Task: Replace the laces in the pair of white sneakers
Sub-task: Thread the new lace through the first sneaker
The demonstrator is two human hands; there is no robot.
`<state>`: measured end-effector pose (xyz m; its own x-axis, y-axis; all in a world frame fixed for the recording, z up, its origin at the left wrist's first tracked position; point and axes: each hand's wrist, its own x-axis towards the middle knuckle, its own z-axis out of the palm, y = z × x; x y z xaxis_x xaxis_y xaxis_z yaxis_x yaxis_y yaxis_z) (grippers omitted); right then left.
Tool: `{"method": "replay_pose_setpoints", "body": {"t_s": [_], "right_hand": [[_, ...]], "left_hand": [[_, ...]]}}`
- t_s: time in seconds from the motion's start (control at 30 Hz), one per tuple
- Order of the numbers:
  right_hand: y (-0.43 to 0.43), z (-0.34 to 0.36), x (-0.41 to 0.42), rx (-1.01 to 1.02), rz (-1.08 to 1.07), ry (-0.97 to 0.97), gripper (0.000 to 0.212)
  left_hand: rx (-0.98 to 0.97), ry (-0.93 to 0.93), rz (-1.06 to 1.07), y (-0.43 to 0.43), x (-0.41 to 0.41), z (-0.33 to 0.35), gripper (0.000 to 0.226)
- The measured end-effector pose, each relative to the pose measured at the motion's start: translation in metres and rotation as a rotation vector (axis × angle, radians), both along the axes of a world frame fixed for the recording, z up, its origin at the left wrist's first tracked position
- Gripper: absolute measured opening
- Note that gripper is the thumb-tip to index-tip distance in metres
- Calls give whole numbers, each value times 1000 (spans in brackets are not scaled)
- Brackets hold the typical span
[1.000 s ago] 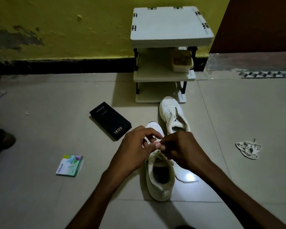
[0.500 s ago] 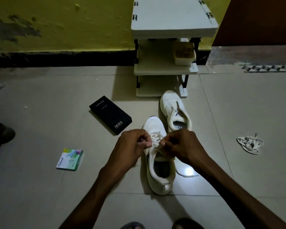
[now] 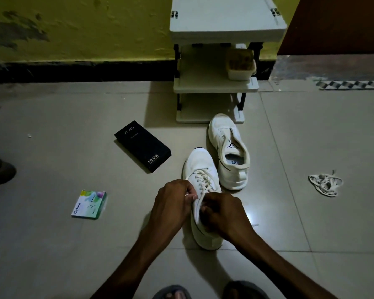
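Quick count from my feed: two white sneakers, one lace bundle (image 3: 324, 184), one box (image 3: 143, 145), one packet (image 3: 89, 205), one rack (image 3: 225, 18) with one tub (image 3: 241, 64) on its middle shelf. All of it is on the tile floor (image 3: 52, 244).

The near sneaker (image 3: 200, 167) is center frame, just below the middle. Its long axis runs almost straight up the frame, toe toward the top and tipped a bit left, heel toward the bottom. The far sneaker (image 3: 227, 152) is just beside it to the upper right, toe aimed upper left at the rack's foot, heel lower right, opening facing me. The lace bundle is well apart at the right edge; I can't tell how many laces are in it.

Both hands are over the near sneaker's throat. The left hand (image 3: 171, 201) is curled and pinches the lace (image 3: 203, 180). The right hand (image 3: 222, 214) is curled too, pinching the same lace lower down.

Writing: the box says "vivo" and "120W", and the packet says "Odonil". There's print in the far sneaker's insole, too small to read.
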<state>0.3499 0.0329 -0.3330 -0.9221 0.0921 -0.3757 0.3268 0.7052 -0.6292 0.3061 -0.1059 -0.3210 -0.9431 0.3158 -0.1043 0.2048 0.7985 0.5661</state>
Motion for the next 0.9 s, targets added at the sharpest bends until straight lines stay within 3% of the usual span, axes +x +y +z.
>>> {"method": "replay_pose_setpoints", "body": {"t_s": [0.13, 0.27, 0.43, 0.63, 0.9], "right_hand": [[2, 4, 4, -185, -114, -1, 19], [1, 4, 5, -187, -152, 14, 30], [-1, -3, 7, -220, -213, 65, 27], [-2, -8, 8, -260, -244, 97, 21], [0, -7, 9, -316, -270, 84, 22]], "left_hand": [[-63, -133, -4, 3, -3, 4, 19], [-166, -42, -26, 6, -2, 4, 22], [-309, 32, -84, 13, 3, 3, 35], [-225, 25, -22, 6, 2, 3, 18], [-154, 17, 71, 10, 7, 3, 13]]}}
